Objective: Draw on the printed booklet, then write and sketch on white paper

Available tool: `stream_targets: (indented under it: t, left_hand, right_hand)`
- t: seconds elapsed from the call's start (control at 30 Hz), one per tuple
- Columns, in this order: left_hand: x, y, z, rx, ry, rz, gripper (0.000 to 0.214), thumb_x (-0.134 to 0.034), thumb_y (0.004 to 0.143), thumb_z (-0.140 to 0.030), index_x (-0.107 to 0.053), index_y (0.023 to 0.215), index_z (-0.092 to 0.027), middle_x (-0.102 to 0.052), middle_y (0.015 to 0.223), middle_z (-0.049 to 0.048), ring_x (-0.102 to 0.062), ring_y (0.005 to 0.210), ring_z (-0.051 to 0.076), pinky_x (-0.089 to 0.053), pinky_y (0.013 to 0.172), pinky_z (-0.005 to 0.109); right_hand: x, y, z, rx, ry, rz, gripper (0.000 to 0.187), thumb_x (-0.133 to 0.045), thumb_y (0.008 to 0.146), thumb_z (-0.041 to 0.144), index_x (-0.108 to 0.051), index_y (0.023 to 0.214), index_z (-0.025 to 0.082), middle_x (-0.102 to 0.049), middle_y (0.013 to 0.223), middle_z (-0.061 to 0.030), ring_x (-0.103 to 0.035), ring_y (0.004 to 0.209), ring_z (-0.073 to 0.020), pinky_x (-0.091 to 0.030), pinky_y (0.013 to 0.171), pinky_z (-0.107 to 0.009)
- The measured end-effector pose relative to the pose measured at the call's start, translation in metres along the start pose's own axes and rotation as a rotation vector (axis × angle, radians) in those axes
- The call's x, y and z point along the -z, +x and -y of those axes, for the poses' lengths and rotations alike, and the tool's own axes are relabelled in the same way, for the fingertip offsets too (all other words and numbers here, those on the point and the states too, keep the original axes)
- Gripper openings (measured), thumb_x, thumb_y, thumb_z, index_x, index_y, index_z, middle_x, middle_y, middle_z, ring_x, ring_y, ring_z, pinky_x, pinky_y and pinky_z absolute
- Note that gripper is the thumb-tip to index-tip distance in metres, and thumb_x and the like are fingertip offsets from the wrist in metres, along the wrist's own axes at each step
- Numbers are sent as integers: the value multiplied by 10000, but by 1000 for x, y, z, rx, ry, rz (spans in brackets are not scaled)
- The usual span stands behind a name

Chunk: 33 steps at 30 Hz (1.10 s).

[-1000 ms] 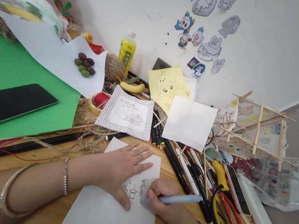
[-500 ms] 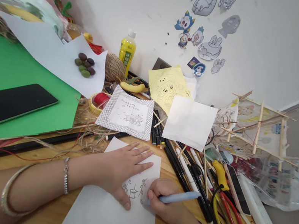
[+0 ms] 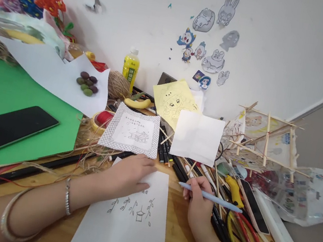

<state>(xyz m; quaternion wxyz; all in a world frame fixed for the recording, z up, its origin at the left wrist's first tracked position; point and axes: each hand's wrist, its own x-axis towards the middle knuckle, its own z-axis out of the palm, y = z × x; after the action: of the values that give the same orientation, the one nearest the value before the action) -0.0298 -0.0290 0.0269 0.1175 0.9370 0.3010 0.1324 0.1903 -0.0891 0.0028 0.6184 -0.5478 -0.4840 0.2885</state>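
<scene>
A white sheet of paper (image 3: 118,240) lies on the wooden table, bearing line drawings of leafy sprigs and a small lantern. My left hand (image 3: 129,176) rests over its upper part, fingers stretched out and thumb apart, hiding some of the drawing. To the right of the sheet, my right hand (image 3: 200,207) grips a light blue pen (image 3: 222,202). The pen is tilted nearly level, its tip pointing left and off the paper. Just beyond my left hand lies a drawing with a crosshatched border (image 3: 134,131).
Behind my right hand are markers, sticks and scissors (image 3: 242,239). A blank white sheet (image 3: 197,138) and yellow drawing (image 3: 173,100) lie farther back. A black phone (image 3: 6,131) rests on green card (image 3: 62,132) at left. A yellow bottle (image 3: 130,69) stands by the wall.
My right hand has lifted off the sheet and moved right with the pen. My left hand has shifted up and left, uncovering more sprigs. The view has tilted slightly upward.
</scene>
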Motion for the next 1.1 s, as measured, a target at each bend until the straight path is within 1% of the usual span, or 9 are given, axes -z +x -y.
stream_targets:
  t: [0.1,0.27,0.47,0.57,0.67,0.83,0.93,1.0,1.1]
  left_hand:
    - [1,0,1,60,16,-21,349,-722,781,-259,-624,1101,-161,-625,1093,102,-559,1012,278,-451,864,370]
    - [0,0,1,141,36,-33,399,-783,740,-329,-609,1047,-142,-609,1014,108,-545,965,290,-435,829,384]
    - [-2,0,1,199,42,-27,340,-789,728,-365,-580,877,-143,-618,959,99,-561,943,289,-434,802,364]
    - [-2,1,2,232,38,-27,246,-731,791,-313,-571,883,-151,-635,969,99,-583,942,281,-434,785,348]
    - [-1,3,3,282,23,-24,113,-611,884,-266,-572,858,-162,-665,901,83,-625,871,256,-441,724,319]
    - [8,4,-2,375,11,-40,136,-509,945,-284,-562,895,-169,-692,866,66,-660,797,222,-439,637,275]
    - [10,2,-6,438,38,-44,128,-464,956,-251,-555,947,-161,-698,824,76,-672,759,239,-440,606,285]
    - [10,0,-7,463,64,-45,126,-445,942,-197,-555,981,-148,-695,793,89,-673,733,264,-449,597,308]
    - [9,-1,-7,458,93,-63,171,-423,915,-144,-562,1010,-113,-676,766,113,-658,708,296,-473,605,365]
  right_hand:
    - [-4,2,-1,20,-71,-18,284,-564,864,398,-464,664,223,-478,521,64,-451,486,-127,-380,487,-239]
    - [-10,-1,-6,39,-174,96,263,-572,854,412,-483,692,226,-495,589,47,-483,554,-150,-405,534,-264]
    - [-9,-2,-7,62,-218,64,176,-545,880,400,-507,843,232,-518,739,19,-498,661,-169,-422,594,-285]
    - [-10,-2,-7,79,-210,25,180,-553,873,402,-521,924,232,-530,819,-3,-516,741,-189,-437,656,-314]
    - [-11,-1,-8,111,-188,-9,187,-562,862,406,-540,919,229,-543,864,-20,-523,788,-200,-442,709,-337]
    - [-10,-1,-9,139,-184,-18,195,-592,855,401,-564,938,226,-568,923,-44,-551,811,-205,-465,732,-347]
    - [-6,-2,-8,215,-205,5,180,-602,855,384,-595,945,228,-584,980,-63,-561,882,-223,-467,766,-356]
    - [-3,-3,-7,238,-209,53,158,-580,876,378,-612,911,228,-597,938,-59,-565,866,-219,-468,744,-345]
    - [2,-3,-12,166,-151,151,178,-544,909,381,-596,832,229,-578,740,-10,-553,678,-174,-453,608,-290]
